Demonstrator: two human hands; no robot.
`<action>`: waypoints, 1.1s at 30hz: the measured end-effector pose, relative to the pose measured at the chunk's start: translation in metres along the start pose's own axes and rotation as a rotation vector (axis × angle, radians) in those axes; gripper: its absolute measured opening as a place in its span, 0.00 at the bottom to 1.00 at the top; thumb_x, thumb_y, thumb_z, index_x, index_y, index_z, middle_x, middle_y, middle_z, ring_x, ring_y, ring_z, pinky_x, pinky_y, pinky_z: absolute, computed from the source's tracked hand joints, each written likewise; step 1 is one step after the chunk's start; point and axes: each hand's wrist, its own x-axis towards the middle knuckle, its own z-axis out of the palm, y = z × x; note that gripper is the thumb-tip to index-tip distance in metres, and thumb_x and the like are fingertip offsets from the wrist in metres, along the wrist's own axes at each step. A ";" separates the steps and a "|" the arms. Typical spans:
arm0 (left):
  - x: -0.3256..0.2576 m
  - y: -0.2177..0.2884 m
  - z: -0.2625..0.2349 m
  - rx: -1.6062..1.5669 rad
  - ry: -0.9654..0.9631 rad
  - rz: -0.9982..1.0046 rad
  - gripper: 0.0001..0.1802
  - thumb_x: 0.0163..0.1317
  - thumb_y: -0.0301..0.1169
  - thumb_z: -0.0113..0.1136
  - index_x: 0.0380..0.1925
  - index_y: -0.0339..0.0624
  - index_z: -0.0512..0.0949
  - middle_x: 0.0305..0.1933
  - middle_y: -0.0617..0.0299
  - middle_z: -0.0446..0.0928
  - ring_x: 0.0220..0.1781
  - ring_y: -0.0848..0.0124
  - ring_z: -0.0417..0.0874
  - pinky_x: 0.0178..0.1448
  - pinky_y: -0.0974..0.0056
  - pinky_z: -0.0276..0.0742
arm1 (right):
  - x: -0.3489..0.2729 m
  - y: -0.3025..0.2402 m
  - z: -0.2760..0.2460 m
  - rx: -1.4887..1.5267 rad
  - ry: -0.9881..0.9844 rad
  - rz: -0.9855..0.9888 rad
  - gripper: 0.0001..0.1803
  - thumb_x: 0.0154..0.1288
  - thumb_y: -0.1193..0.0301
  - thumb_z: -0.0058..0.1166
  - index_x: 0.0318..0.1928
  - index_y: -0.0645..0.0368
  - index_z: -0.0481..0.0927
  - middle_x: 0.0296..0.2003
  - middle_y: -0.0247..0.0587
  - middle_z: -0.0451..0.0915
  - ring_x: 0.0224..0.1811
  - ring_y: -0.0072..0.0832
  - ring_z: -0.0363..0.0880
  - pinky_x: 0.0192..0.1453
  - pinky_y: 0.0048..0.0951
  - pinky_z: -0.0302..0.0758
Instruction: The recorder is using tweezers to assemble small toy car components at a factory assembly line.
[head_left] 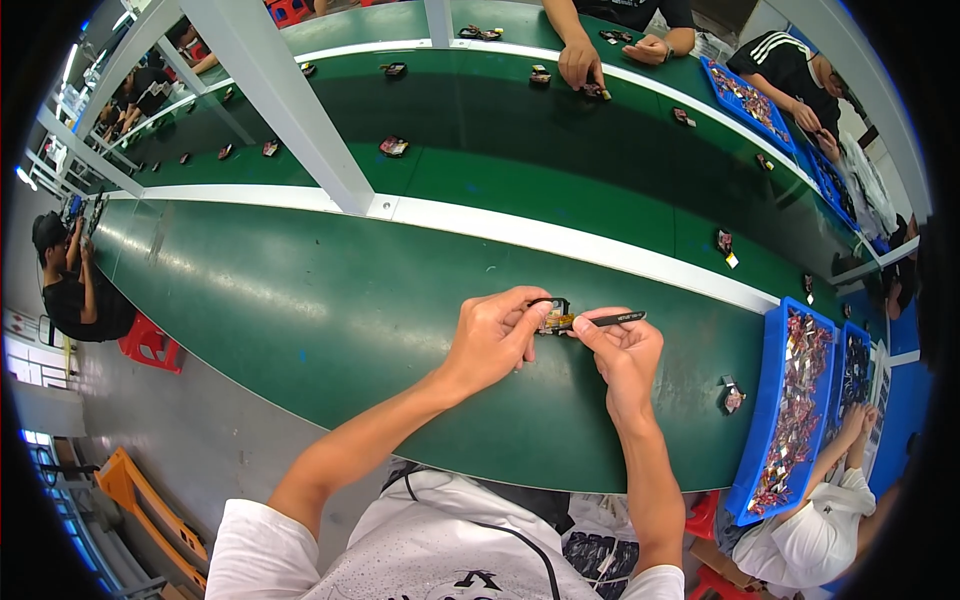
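Green workbench (pixel 330 300), left hand (pixel 495 335) pinching small black-and-gold part (pixel 556 316), right hand (pixel 622 350) gripping black tweezers (pixel 612 319)

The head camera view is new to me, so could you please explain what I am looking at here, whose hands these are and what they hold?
This is one picture from a wide-angle camera worn on a person's head, looking down, so straight edges bend near the rim. The two bare arms coming in from below are the wearer's own. The left hand pinches a small dark part above the green table. The right hand holds black tweezers with their tip at that part. Another small part lies to the right, beside a blue bin full of small pieces. Similar parts dot the far belt, where other people work.
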 end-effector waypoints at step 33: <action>0.009 -0.006 -0.012 -0.336 -0.152 -0.140 0.16 0.76 0.29 0.54 0.54 0.25 0.78 0.42 0.49 0.83 0.28 0.66 0.88 0.22 0.69 0.83 | 0.000 0.020 0.002 -0.324 0.038 -0.606 0.05 0.56 0.81 0.72 0.33 0.64 0.89 0.26 0.31 0.85 0.17 0.08 0.61 0.20 0.18 0.53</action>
